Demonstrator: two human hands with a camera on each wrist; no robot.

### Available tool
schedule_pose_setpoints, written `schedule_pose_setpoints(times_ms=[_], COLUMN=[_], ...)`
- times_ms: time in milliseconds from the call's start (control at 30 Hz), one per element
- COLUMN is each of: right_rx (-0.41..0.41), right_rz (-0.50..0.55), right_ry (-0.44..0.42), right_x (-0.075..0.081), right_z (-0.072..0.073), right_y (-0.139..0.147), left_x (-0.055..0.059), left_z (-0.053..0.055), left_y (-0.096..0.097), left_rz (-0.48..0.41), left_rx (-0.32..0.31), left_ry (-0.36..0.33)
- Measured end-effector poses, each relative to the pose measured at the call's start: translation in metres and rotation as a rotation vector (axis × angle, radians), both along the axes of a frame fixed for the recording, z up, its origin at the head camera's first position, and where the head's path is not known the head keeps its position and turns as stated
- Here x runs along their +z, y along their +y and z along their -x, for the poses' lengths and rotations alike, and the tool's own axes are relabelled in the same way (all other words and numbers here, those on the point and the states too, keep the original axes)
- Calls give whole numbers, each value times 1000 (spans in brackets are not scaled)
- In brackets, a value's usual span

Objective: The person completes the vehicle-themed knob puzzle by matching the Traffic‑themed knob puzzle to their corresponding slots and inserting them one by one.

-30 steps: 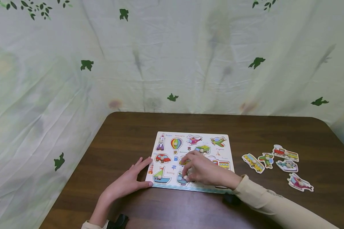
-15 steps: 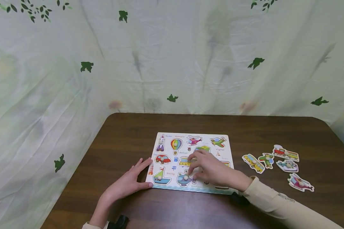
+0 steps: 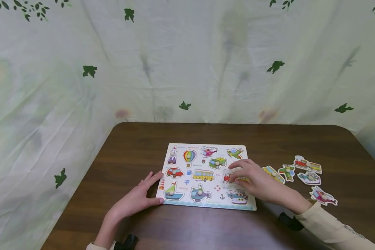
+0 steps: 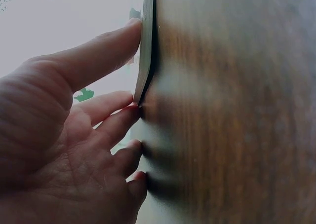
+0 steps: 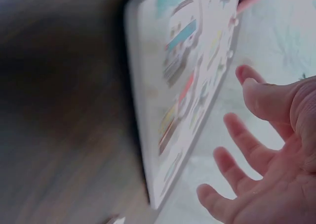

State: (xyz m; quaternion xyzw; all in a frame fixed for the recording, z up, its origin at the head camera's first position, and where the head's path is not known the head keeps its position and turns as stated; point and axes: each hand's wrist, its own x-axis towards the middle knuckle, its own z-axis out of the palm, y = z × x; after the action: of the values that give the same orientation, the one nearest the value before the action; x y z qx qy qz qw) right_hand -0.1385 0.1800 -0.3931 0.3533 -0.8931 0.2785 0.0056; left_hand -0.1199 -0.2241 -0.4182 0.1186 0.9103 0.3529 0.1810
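Observation:
A white puzzle board (image 3: 251, 205) printed with vehicles lies on the table. My left hand (image 3: 140, 194) rests at its left edge with fingers extended. In the left wrist view the thumb (image 4: 106, 51) and index fingertip touch the board's edge. My right hand (image 3: 259, 184) hovers over the board's right side, fingers loosely bent and holding nothing; it partly hides the printed train. The right wrist view shows its fingers (image 5: 242, 135) spread beside the board. The submarine piece (image 3: 200, 194) and the sailboat piece (image 3: 174, 193) sit in the board, each with a round knob.
Loose pieces lie right of the board: a yellow bus (image 3: 273, 174), a green plane (image 3: 287, 172), a red train (image 3: 307, 165), a ship (image 3: 309, 178) and a pink helicopter (image 3: 323, 196). A patterned cloth (image 3: 206, 69) hangs behind the brown table (image 3: 187, 229).
My right hand has let go of the submarine piece's knob, lifted and moved right across the board. The submarine now shows fully. My left hand has stayed at the board's edge.

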Motion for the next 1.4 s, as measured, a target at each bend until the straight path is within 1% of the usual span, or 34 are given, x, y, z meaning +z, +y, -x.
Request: schedule_pose_setpoints(times_ms=[200,400,633,700,867,1000,1100,1167,1333,1400], right_rx=[-46,-90,-107,-123,-204,-245,-252,-253,-255,-254], right_rz=[-4,21,46,53,32,42,50,41,-3,-15], right_ry=[25,50,144,139,106,134,180,195,180,187], right_x=[1,0,-1,0,1,-2,-4,-6,-9,-11], right_z=[-3,-6,-6,-5,-5,-4,-3,-2,-1,-1], right_y=[17,31,45,47,55,63,68,72,82,87], left_x=[1,0,1,2,2,3,4,4,4,4], left_z=[2,1,1,1,1,1,1,1,0,0], left_y=[-1,-1,0,0,0,0,-1,-1,0,0], left_rz=[-3,-4,2,0,-2,3,9,11,7,3], left_rx=[-16,-16,-6,-8,-9,-4,-1,0,-2,-4], left_ry=[16,10,3,2,-1,-5,-7,-7,-2,1])
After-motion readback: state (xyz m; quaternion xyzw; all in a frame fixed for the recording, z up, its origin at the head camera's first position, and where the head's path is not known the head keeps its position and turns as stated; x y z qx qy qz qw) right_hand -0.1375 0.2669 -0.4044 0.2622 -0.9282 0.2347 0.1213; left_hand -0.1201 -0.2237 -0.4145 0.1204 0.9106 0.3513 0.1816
